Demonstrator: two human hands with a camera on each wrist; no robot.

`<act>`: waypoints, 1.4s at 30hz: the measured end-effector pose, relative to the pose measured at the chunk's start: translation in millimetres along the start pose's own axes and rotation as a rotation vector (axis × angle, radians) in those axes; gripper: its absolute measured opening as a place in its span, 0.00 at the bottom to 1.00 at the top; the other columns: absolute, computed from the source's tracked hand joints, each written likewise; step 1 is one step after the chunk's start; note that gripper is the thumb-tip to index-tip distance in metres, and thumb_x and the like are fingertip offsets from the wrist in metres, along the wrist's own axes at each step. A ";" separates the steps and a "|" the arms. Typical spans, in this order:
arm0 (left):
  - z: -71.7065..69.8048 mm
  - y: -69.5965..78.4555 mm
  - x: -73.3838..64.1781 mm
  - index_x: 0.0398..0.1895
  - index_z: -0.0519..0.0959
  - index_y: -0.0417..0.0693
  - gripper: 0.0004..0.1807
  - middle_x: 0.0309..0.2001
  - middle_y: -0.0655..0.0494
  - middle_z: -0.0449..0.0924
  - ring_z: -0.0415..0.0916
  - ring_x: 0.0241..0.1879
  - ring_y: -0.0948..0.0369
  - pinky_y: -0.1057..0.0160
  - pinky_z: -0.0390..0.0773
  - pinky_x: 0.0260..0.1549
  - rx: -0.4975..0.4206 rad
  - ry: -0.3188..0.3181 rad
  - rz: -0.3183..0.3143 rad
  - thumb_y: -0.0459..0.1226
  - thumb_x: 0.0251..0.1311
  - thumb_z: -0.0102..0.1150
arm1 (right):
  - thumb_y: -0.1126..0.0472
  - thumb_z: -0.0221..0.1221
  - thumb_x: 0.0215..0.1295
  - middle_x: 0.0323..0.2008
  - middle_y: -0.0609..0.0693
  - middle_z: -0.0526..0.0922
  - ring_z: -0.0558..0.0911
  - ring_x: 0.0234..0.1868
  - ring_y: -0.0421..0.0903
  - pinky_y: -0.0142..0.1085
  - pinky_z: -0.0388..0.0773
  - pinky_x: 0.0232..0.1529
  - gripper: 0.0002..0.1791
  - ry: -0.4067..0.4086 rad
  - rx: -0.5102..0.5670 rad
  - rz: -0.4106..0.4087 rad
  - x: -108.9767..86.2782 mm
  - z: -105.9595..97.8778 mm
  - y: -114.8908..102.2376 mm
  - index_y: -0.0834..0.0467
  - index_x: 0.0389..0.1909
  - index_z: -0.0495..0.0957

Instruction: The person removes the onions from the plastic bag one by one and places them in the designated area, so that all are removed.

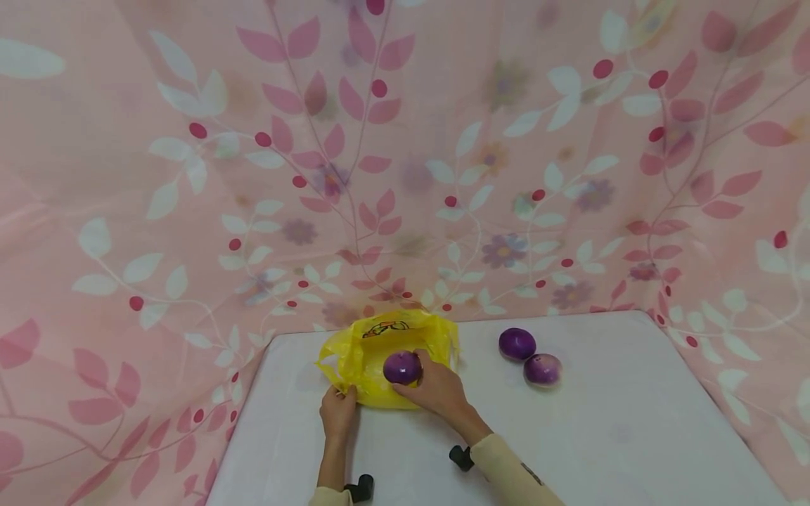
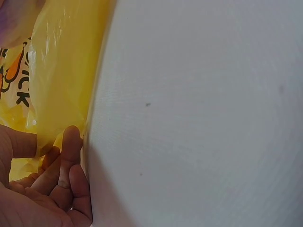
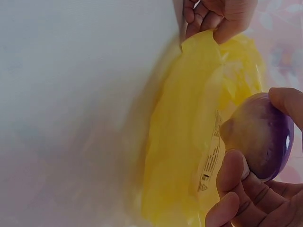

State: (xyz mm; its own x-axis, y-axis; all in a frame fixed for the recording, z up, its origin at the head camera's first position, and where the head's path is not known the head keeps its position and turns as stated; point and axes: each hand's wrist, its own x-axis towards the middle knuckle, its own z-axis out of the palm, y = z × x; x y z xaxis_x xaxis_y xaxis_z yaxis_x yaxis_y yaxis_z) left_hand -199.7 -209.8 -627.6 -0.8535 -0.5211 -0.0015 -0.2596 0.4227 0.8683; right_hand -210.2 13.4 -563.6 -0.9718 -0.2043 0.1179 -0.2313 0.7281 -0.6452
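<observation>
A glossy purple onion (image 1: 401, 368) is gripped between the thumb and fingers of my right hand (image 1: 438, 384), over the mouth of a yellow plastic bag (image 1: 373, 402). Its pointed end and paler side show in the right wrist view, where the onion (image 3: 260, 137) overlaps the bag. The left hand (image 1: 338, 411) pinches the bag's near left edge; the left wrist view has thumb and fingers (image 2: 71, 146) on the thin plastic. The bag lies on its side with black printing, its opening spread. Two more purple onions, one darker (image 1: 517, 344) and one paler (image 1: 542, 370), sit close together to the right.
A white-covered table (image 1: 607, 436) bears everything. Pink curtain fabric with leaves and flowers (image 1: 405, 176) rises behind it and along both sides. Black wrist-worn pieces (image 1: 460, 458) stick out beside both forearms.
</observation>
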 end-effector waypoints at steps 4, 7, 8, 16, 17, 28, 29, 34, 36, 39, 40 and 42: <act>-1.0 -0.6 -0.8 0.36 0.80 0.38 0.09 0.18 0.56 0.68 0.63 0.23 0.58 0.61 0.65 0.24 -0.011 -0.007 -0.009 0.37 0.62 0.58 | 0.32 0.67 0.50 0.40 0.49 0.83 0.79 0.34 0.44 0.41 0.77 0.38 0.41 0.015 -0.003 -0.005 -4.5 -5.1 1.8 0.53 0.59 0.69; -1.7 -0.7 -1.5 0.36 0.80 0.38 0.10 0.18 0.57 0.67 0.63 0.23 0.58 0.61 0.65 0.24 -0.023 -0.012 -0.008 0.37 0.62 0.58 | 0.32 0.67 0.50 0.37 0.48 0.82 0.77 0.31 0.43 0.40 0.76 0.35 0.42 0.023 -0.003 -0.011 -7.6 -8.5 3.3 0.53 0.60 0.69; -1.9 -0.8 -1.5 0.37 0.80 0.37 0.10 0.18 0.57 0.67 0.63 0.23 0.59 0.61 0.65 0.24 -0.025 -0.014 -0.008 0.37 0.62 0.57 | 0.32 0.67 0.50 0.36 0.47 0.82 0.76 0.31 0.42 0.39 0.75 0.34 0.42 0.024 -0.001 -0.011 -8.5 -9.8 3.7 0.53 0.60 0.69; -1.8 -0.9 -0.6 0.38 0.80 0.37 0.11 0.21 0.55 0.72 0.64 0.23 0.58 0.61 0.66 0.24 -0.022 -0.017 -0.009 0.37 0.62 0.57 | 0.27 0.64 0.49 0.29 0.43 0.78 0.71 0.26 0.40 0.36 0.70 0.29 0.45 0.031 -0.008 -0.021 -15.9 -18.8 11.9 0.52 0.60 0.69; -2.0 -0.9 -0.5 0.39 0.80 0.36 0.11 0.21 0.55 0.73 0.64 0.23 0.58 0.61 0.67 0.25 -0.016 -0.019 -0.007 0.37 0.62 0.57 | 0.28 0.65 0.49 0.28 0.43 0.77 0.71 0.26 0.40 0.36 0.70 0.29 0.45 0.035 -0.012 -0.024 -16.8 -19.4 13.7 0.53 0.61 0.69; -2.6 0.4 -1.0 0.39 0.80 0.37 0.11 0.19 0.57 0.70 0.65 0.25 0.58 0.61 0.67 0.28 -0.006 -0.011 -0.012 0.38 0.62 0.57 | 0.33 0.69 0.47 0.27 0.43 0.76 0.71 0.26 0.40 0.36 0.70 0.29 0.45 0.120 -0.041 -0.012 -26.0 -26.9 28.3 0.54 0.62 0.69; -2.1 0.3 -1.0 0.39 0.80 0.37 0.11 0.19 0.57 0.69 0.65 0.25 0.58 0.61 0.66 0.27 -0.009 -0.010 -0.014 0.38 0.62 0.57 | 0.33 0.70 0.47 0.27 0.42 0.76 0.71 0.25 0.40 0.36 0.70 0.29 0.45 0.128 -0.040 -0.009 -26.9 -28.4 29.2 0.54 0.61 0.69; -1.3 -0.2 -1.6 0.39 0.80 0.37 0.11 0.18 0.57 0.68 0.65 0.24 0.58 0.61 0.67 0.27 -0.013 -0.018 -0.022 0.38 0.62 0.57 | 0.33 0.70 0.46 0.27 0.42 0.76 0.71 0.25 0.40 0.36 0.70 0.29 0.45 0.138 -0.036 0.011 -31.3 -36.4 32.8 0.54 0.62 0.69; -1.2 -0.7 -1.5 0.40 0.80 0.37 0.12 0.18 0.57 0.68 0.65 0.24 0.59 0.61 0.67 0.28 -0.014 -0.019 -0.027 0.38 0.62 0.57 | 0.32 0.70 0.46 0.27 0.43 0.77 0.71 0.25 0.40 0.36 0.70 0.29 0.47 0.139 -0.033 0.014 -32.9 -39.7 35.0 0.54 0.63 0.69; -1.0 -1.0 -1.2 0.40 0.80 0.36 0.12 0.18 0.57 0.68 0.65 0.24 0.58 0.61 0.67 0.27 -0.020 -0.018 -0.026 0.38 0.62 0.57 | 0.32 0.70 0.45 0.27 0.43 0.77 0.71 0.25 0.39 0.36 0.69 0.28 0.47 0.154 -0.031 0.016 -35.3 -43.6 40.0 0.54 0.63 0.69; -0.9 -0.9 -1.1 0.40 0.80 0.36 0.12 0.18 0.57 0.68 0.65 0.24 0.58 0.61 0.67 0.27 -0.018 -0.016 -0.021 0.38 0.62 0.57 | 0.33 0.70 0.45 0.27 0.43 0.77 0.70 0.24 0.39 0.36 0.69 0.28 0.47 0.159 -0.030 0.017 -36.0 -44.7 41.7 0.54 0.63 0.69; -1.0 -0.6 -0.9 0.39 0.80 0.36 0.12 0.18 0.56 0.68 0.65 0.24 0.58 0.61 0.67 0.26 -0.020 -0.015 -0.011 0.38 0.62 0.57 | 0.34 0.71 0.45 0.26 0.42 0.76 0.70 0.24 0.39 0.35 0.69 0.27 0.47 0.168 -0.027 0.018 -37.3 -46.6 44.8 0.54 0.63 0.70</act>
State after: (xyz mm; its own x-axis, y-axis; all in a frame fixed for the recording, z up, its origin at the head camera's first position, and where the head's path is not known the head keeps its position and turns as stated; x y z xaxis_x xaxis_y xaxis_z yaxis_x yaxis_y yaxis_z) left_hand -198.3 -210.3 -627.6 -0.8573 -0.5144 -0.0184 -0.2602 0.4022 0.8778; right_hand -186.4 84.1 -561.8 -0.9693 -0.0803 0.2323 -0.2126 0.7484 -0.6283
